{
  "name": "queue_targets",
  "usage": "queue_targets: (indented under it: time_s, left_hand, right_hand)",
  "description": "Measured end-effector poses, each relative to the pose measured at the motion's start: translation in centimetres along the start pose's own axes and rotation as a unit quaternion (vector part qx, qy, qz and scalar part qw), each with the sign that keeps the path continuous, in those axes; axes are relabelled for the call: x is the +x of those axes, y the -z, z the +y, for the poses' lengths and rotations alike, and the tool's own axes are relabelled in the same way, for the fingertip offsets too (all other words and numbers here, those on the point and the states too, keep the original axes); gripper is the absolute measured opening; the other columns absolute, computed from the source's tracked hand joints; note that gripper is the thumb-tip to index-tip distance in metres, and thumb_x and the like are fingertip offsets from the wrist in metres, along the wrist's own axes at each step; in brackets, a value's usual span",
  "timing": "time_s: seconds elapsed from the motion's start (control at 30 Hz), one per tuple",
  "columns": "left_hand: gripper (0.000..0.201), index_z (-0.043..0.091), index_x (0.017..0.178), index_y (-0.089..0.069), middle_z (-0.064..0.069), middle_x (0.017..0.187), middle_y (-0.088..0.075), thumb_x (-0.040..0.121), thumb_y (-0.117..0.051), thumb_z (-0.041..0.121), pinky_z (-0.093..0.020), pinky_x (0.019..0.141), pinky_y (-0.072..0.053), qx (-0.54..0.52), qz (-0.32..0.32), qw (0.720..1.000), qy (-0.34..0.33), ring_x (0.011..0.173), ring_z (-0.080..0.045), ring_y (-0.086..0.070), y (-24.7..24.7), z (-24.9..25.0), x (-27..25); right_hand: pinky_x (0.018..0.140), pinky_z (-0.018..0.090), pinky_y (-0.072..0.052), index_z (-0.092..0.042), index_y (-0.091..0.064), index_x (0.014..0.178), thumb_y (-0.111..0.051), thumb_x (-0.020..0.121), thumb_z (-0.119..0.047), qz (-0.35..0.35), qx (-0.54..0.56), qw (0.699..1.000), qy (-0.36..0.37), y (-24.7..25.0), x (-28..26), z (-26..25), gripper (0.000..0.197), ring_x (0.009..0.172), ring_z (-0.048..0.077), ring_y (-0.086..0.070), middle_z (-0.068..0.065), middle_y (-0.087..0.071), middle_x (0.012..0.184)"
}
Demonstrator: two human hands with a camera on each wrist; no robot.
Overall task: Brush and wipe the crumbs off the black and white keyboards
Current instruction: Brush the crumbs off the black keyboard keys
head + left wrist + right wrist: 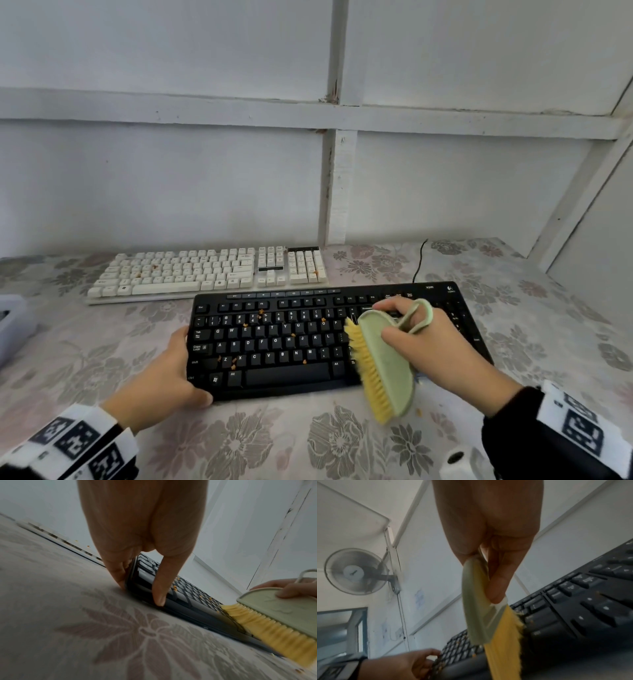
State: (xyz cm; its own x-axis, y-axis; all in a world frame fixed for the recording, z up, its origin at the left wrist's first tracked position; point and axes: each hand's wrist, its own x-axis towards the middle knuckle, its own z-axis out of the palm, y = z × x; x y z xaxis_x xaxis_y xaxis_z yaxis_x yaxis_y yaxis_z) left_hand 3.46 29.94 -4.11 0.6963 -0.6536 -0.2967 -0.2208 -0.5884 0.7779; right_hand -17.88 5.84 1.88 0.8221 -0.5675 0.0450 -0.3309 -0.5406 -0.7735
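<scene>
The black keyboard [274, 342] lies in front of me on the flowered tablecloth, with several orange crumbs [234, 361] on its keys. My left hand [168, 373] grips its left end, thumb on the front edge, fingers [118, 573] against the side. My right hand [428, 339] holds a pale green brush [387, 359] with yellow bristles [366, 366], which rest on the keyboard's right half and reach past its front edge. The white keyboard [205, 270] sits behind, to the left, also dotted with crumbs.
A black cable [419, 260] runs from the black keyboard toward the white panelled wall. A grey box [13, 322] sits at the table's left edge. A white object [455, 459] shows by my right sleeve. Loose crumbs [418, 411] lie on the cloth near the brush.
</scene>
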Motion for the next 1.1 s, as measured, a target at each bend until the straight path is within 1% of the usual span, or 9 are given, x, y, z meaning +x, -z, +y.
queue_targets:
  time_s: [0.1,0.2,0.37,0.53,0.7,0.8,0.9,1.03,1.1]
  left_hand:
    - [0.096,0.023,0.139,-0.015,0.003,0.108,-0.054,0.068,-0.07,-0.009,-0.023,0.072,-0.043,0.003,0.003,1.0,0.002,0.096,-0.01,-0.054,0.0,0.0,0.0]
    - [0.096,0.023,0.139,-0.014,0.002,0.108,-0.054,0.068,-0.07,-0.009,-0.023,0.072,-0.044,0.0,0.002,1.0,0.006,0.097,-0.011,-0.054,0.0,0.0,-0.1]
    - [0.097,0.022,0.14,-0.015,0.002,0.108,-0.054,0.067,-0.071,-0.009,-0.024,0.074,-0.044,0.001,0.006,1.0,0.008,0.097,-0.011,-0.054,0.0,0.0,0.0]
    - [0.098,0.021,0.14,-0.015,0.002,0.107,-0.055,0.066,-0.071,-0.009,-0.023,0.073,-0.044,0.001,0.009,1.0,0.009,0.096,-0.011,-0.054,-0.1,-0.1,0.1]
    - [0.099,0.021,0.141,-0.014,0.002,0.106,-0.055,0.066,-0.071,-0.008,-0.022,0.071,-0.044,0.009,0.006,1.0,0.008,0.095,-0.01,-0.054,-0.1,0.1,-0.1]
    - [0.096,0.021,0.14,-0.014,0.004,0.103,-0.054,0.068,-0.071,-0.008,-0.019,0.067,-0.041,0.018,0.014,1.0,0.005,0.091,-0.008,-0.053,-0.2,0.4,-0.3]
    - [0.096,0.021,0.14,-0.015,0.006,0.102,-0.054,0.068,-0.071,-0.008,-0.018,0.067,-0.041,0.019,0.015,1.0,0.003,0.09,-0.006,-0.053,-0.1,0.4,-0.3]
    - [0.098,0.022,0.14,-0.014,0.009,0.103,-0.052,0.067,-0.072,-0.007,-0.017,0.068,-0.041,0.022,0.011,1.0,0.002,0.091,-0.004,-0.052,-0.1,0.2,-0.1]
    - [0.098,0.022,0.14,-0.013,0.01,0.103,-0.052,0.067,-0.072,-0.007,-0.017,0.068,-0.041,0.019,0.01,1.0,0.004,0.091,-0.004,-0.051,-0.1,0.1,-0.1]
  right_hand:
    - [0.053,0.009,-0.045,-0.025,-0.065,0.105,-0.056,0.086,-0.012,0.056,0.023,0.998,0.014,0.9,1.1,-0.6,0.025,0.073,0.003,-0.06,-0.009,-0.065,0.091]
    - [0.047,0.01,-0.04,-0.024,-0.06,0.112,-0.053,0.088,-0.011,0.103,0.043,0.994,0.016,1.2,2.7,-0.8,0.028,0.065,0.01,-0.057,0.0,-0.068,0.091]
    - [0.05,0.01,-0.042,-0.025,-0.06,0.11,-0.054,0.087,-0.011,0.087,0.029,0.996,-0.001,0.1,2.1,0.4,0.028,0.067,0.007,-0.057,-0.003,-0.066,0.091]
    - [0.043,0.012,-0.038,-0.024,-0.064,0.096,-0.057,0.083,-0.008,0.034,0.05,0.998,-0.025,0.0,-0.2,1.1,0.021,0.046,-0.001,-0.049,-0.012,-0.061,0.06]
    - [0.061,0.021,-0.051,-0.022,-0.066,0.099,-0.059,0.084,-0.011,0.085,0.049,0.995,0.008,1.6,1.5,-0.2,0.02,0.076,0.009,-0.063,-0.002,-0.068,0.091]
    - [0.057,0.023,-0.052,-0.024,-0.06,0.112,-0.055,0.089,-0.01,0.114,0.105,0.988,0.022,1.6,3.3,-0.7,0.028,0.078,0.012,-0.065,-0.002,-0.068,0.094]
    - [0.063,0.032,-0.057,-0.028,-0.059,0.116,-0.053,0.09,-0.009,0.096,0.146,0.985,0.012,0.9,4.2,-0.2,0.033,0.081,0.017,-0.067,0.002,-0.068,0.096]
    - [0.062,0.032,-0.056,-0.027,-0.063,0.107,-0.055,0.087,-0.005,0.083,0.138,0.987,-0.001,0.2,3.2,1.3,0.031,0.079,0.019,-0.066,0.002,-0.069,0.094]
    - [0.054,0.02,-0.05,-0.027,-0.064,0.105,-0.056,0.085,-0.004,0.052,0.121,0.991,-0.008,0.2,2.4,1.8,0.031,0.071,0.012,-0.062,0.002,-0.068,0.091]
